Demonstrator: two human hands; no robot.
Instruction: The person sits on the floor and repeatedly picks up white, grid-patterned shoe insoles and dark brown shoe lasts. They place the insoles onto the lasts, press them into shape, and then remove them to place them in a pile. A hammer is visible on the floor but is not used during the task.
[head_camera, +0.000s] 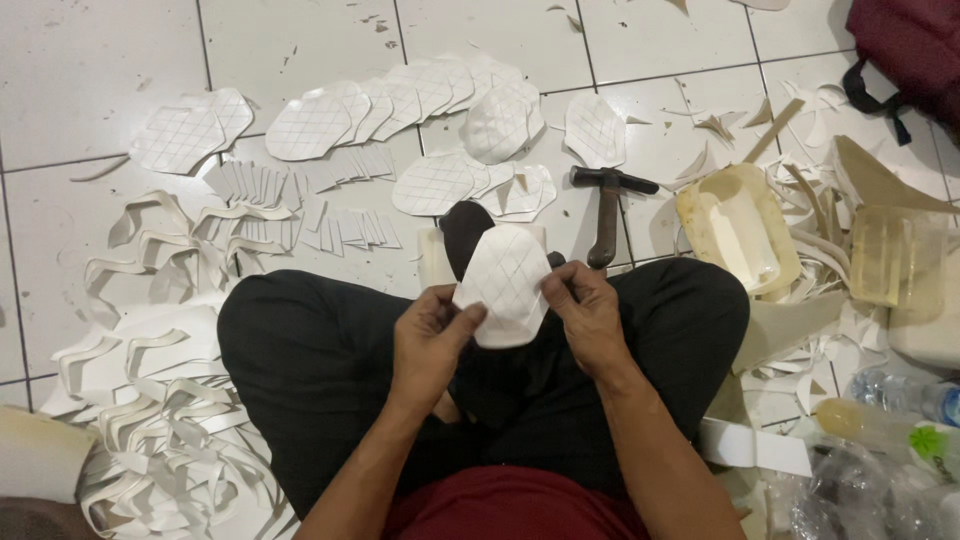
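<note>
Both hands pinch one white quilted piece (503, 285) over the lap: left hand (428, 338) on its left edge, right hand (585, 315) on its right. A hammer (608, 205) lies on the floor (80, 80) just beyond.

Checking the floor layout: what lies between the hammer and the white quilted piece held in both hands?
In the head view, only a dark rounded form sits between the hammer and the quilted piece, partly behind the piece.

Both hands, left (428, 335) and right (585, 312), raised together over the lap, fingers pinched
</note>
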